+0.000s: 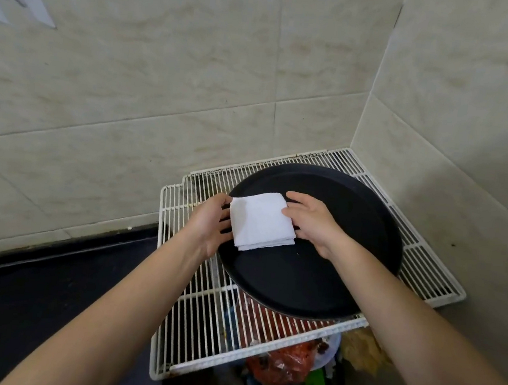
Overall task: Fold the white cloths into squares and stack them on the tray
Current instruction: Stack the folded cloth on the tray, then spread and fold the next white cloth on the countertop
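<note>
A white cloth [261, 220], folded into a thick square, lies on the left part of a round black tray [326, 270]. My left hand [209, 222] holds the cloth's left edge, fingers curled under and around it. My right hand [309, 219] holds the cloth's right edge, thumb at its upper right corner. Both forearms reach in from the bottom of the view. The tray holds only this cloth.
The tray sits on a white wire rack [425, 264] set into a corner of beige tiled walls [195, 78]. Beneath the rack show red and orange bags [286, 363] and other clutter. A dark countertop [35, 295] lies to the left.
</note>
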`<state>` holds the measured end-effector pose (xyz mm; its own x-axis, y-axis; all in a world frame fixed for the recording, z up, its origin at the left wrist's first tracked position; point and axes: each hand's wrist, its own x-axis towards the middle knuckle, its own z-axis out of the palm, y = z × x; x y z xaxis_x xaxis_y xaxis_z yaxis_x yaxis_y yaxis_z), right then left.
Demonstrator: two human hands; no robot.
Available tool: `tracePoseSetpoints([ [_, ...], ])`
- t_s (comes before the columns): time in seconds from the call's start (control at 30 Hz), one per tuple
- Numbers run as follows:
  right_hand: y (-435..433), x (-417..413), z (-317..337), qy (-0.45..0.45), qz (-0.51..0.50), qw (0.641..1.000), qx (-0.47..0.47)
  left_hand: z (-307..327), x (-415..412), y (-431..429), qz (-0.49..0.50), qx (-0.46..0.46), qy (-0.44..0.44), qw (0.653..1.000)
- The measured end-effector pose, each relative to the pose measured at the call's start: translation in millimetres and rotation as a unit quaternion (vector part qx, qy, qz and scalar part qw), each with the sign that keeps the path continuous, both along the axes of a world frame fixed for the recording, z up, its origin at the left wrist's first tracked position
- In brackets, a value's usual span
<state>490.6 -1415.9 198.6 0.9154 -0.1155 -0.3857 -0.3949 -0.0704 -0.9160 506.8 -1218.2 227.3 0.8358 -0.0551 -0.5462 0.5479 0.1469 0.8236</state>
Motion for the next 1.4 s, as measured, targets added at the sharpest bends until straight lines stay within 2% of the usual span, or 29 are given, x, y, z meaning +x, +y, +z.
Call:
tracePoseSetpoints([
  [0.27,2,3,-5,-0.045,0.013,0.998,-0.047,-3,-2,-2,0.008,0.044,-0.058,0.997],
  [0.37,3,2,-5,-0.039,0.013,0.997,-0.063,-2,-3,-2,-0.023,0.051,-0.047,0.997],
  [0.6,5,-3,-3,-0.067,-0.032,0.982,-0.173,-3,-12,8,-0.062,0.04,-0.048,0.996],
  [0.87,8,-21,-5,-0.036,-0.028,0.988,-0.145,-2,-24,0,-0.134,0.031,-0.044,0.99],
  [1.0,11,-32,12,-0.053,-0.019,0.98,-0.192,3,-26,12,-0.117,0.009,-0.049,0.992],
  [1.1,28,-30,30,-0.101,-0.006,0.967,-0.233,16,-31,38,-0.073,0.007,-0.094,0.993],
  [1.17,49,-22,40,-0.143,0.012,0.953,-0.266,26,-42,63,-0.054,0.058,-0.162,0.984],
  [1.23,85,-12,48,-0.194,0.039,0.933,-0.299,36,-55,100,-0.034,0.17,-0.231,0.957],
  [1.27,110,-8,52,-0.219,0.058,0.925,-0.305,38,-63,124,-0.015,0.247,-0.259,0.934],
  [1.33,172,-2,55,-0.276,0.11,0.907,-0.298,36,-82,183,0.031,0.412,-0.288,0.864],
  [1.4,238,-5,55,-0.316,0.158,0.891,-0.285,34,-109,248,0.06,0.54,-0.268,0.795],
])
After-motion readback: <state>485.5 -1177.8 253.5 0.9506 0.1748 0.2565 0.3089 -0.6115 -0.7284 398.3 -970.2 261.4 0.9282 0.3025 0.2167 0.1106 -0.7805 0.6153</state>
